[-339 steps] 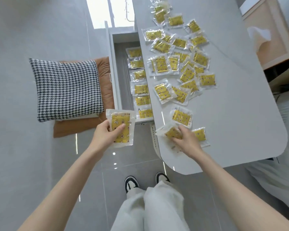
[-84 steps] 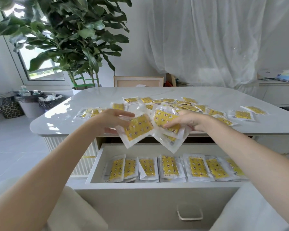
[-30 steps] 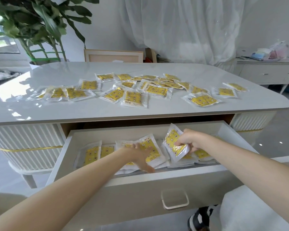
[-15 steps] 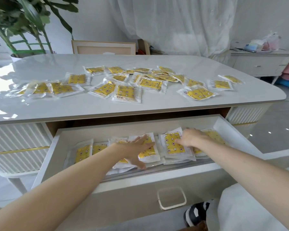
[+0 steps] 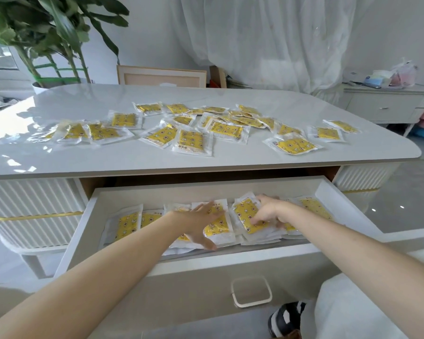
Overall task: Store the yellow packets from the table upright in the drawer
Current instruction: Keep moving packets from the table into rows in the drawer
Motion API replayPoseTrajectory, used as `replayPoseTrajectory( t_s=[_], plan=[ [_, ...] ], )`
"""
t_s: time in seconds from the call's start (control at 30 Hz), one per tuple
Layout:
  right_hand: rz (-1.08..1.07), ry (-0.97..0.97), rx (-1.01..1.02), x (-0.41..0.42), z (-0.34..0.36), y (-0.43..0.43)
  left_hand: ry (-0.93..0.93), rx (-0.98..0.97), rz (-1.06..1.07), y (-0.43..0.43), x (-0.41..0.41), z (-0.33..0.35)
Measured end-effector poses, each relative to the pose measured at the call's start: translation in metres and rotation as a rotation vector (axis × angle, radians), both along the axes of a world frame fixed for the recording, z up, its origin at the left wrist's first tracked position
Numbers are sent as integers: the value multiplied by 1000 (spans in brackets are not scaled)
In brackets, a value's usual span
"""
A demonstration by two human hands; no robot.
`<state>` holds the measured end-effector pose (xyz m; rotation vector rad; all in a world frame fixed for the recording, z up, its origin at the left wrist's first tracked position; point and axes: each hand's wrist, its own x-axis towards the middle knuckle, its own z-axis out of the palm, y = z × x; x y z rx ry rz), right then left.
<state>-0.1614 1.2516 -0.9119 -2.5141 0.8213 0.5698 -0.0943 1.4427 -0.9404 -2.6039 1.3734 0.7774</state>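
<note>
Glossy pale surface (image 5: 83,162) with rounded corners and a stone-like sheen, strewn with flat squarish yellow packets (image 5: 194,144), each sealed in clear crinkly plastic with a white border, several overlapping. Below the front edge, a wide matte off-white drawer (image 5: 78,228) standing open, with a rounded rectangular loop handle (image 5: 252,292) on its front. Inside, near the front wall, a row of the same packets propped up and leaning back on one another, lower edges hidden behind the wall. Left hand (image 5: 201,223) spread open, fingers straight, palm down on the face of a leaning packet around the middle of the row. Right hand (image 5: 267,211) just beside it on the neighbouring packet, fingers bent, tips on the yellow face; pinching or merely pressing, impossible to tell. Ribbed white panels (image 5: 30,204) with a thin gold band on either side of the drawer. Behind the surface, a broad-leaved green plant (image 5: 59,33) and a sheer white curtain (image 5: 279,33) hanging in soft folds.
</note>
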Motion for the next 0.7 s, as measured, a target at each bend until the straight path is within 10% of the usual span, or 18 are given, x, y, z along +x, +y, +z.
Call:
replayPoseTrajectory(
  t_s=[0.4, 0.7],
  plan=[
    [459, 89, -346, -8, 27, 24, -46, -68, 89, 15, 11, 8],
    [510, -442, -173, -21, 88, 70, -103, -202, 312, 68, -6, 82]
  ],
)
